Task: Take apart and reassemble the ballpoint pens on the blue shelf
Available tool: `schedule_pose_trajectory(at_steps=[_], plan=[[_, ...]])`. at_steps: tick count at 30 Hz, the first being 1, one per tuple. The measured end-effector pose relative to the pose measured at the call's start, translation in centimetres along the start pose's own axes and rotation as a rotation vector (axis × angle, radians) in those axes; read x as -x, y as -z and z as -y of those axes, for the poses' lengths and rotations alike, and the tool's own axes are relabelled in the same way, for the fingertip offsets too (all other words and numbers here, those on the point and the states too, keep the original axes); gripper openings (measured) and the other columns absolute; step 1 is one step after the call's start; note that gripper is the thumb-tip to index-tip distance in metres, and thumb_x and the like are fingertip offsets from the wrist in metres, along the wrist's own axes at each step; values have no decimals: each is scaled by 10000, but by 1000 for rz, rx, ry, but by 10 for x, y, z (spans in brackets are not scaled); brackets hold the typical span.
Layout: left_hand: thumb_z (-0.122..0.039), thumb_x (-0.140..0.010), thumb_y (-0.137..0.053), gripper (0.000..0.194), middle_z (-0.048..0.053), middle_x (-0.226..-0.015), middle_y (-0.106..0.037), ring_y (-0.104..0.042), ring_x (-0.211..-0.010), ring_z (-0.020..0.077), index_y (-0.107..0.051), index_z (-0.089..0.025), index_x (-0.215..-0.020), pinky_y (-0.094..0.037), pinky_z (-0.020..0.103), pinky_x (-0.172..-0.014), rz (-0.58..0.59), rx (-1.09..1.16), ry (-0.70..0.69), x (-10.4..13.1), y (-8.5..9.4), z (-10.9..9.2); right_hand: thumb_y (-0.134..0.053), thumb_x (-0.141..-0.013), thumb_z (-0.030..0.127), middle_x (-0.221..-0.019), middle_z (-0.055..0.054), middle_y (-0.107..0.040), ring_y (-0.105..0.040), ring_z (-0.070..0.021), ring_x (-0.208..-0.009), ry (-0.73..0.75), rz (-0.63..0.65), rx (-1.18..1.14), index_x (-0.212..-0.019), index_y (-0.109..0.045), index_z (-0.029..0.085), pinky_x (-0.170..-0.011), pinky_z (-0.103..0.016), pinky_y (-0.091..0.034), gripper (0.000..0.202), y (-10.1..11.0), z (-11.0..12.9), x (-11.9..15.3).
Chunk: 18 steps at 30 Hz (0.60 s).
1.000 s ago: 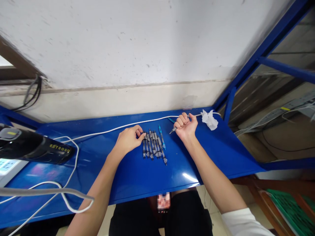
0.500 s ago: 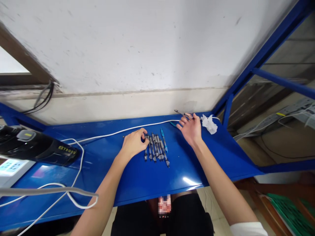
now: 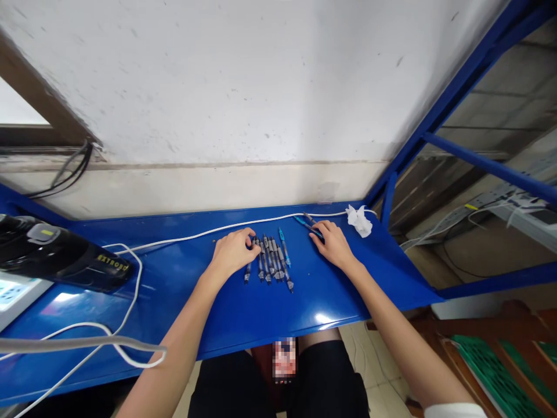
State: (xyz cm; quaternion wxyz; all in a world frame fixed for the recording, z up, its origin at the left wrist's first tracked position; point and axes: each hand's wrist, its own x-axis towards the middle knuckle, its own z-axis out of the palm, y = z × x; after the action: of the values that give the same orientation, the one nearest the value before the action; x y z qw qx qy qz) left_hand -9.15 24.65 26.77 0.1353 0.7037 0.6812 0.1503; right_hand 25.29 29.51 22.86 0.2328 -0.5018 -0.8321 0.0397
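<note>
Several dark pens (image 3: 270, 258) lie side by side on the blue table (image 3: 243, 313), tips toward me, with a light-blue pen (image 3: 284, 247) at their right end. My left hand (image 3: 234, 251) is closed on the upper part of the leftmost pen (image 3: 248, 271), which sits slightly apart from the row. Palm down, my right hand (image 3: 333, 244) rests farther right, its fingers closed round a dark pen (image 3: 316, 233). Beside those fingers, close to the white cable, lies a teal pen (image 3: 300, 220); its far part is overlapped by other pens.
A white cable (image 3: 204, 233) runs along the back of the table. Crumpled white tissue (image 3: 359, 221) lies at the back right. On the left are a black device (image 3: 65, 252) and a white power strip (image 3: 17, 296). Blue frame bars (image 3: 387, 200) rise at the right.
My right hand has turned from palm up to palm down and lowered onto the table with the pen. My left hand has drawn the leftmost pen slightly left, away from the row.
</note>
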Motion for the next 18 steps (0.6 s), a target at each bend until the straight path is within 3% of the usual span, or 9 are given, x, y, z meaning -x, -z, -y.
schedule_pose_trajectory(at_steps=[5, 9, 13, 18], plan=[[-370, -854, -697, 345, 24, -1053, -859, -792, -1052, 325, -776, -295, -1181, -545, 379, -826, 5, 26, 37, 0, 1, -2, -550, -1132, 417, -1174, -150, -722, -627, -346, -1095, -10, 23, 101, -1140, -657, 221, -915, -444, -471, 223, -8, 9, -22], [-353, -828, -710, 363, 40, -1064, -859, -793, -1051, 346, -793, -276, -1173, -556, 407, -841, 15, 50, 51, 0, 3, -1, -498, -1146, 340, -1248, -181, -691, -621, -353, -1118, 27, 38, 92, -1258, -637, 197, -949, -452, -480, 228, -10, 12, -27], [-336, -798, -742, 306, 43, -1046, -856, -797, -1020, 341, -811, -280, -1091, -560, 417, -832, 17, 90, 62, 0, 5, 2, -443, -1150, 299, -1216, -201, -668, -628, -367, -1099, 41, 45, 109, -1309, -613, 162, -978, -475, -498, 270, -6, 16, -14], [-322, -785, -753, 177, 39, -993, -843, -790, -946, 331, -787, -287, -955, -539, 419, -774, 11, 78, 35, 0, 5, 2, -456, -1142, 326, -1181, -182, -658, -659, -362, -1069, 6, 63, 77, -1287, -601, 192, -945, -478, -533, 246, 5, 28, 22]])
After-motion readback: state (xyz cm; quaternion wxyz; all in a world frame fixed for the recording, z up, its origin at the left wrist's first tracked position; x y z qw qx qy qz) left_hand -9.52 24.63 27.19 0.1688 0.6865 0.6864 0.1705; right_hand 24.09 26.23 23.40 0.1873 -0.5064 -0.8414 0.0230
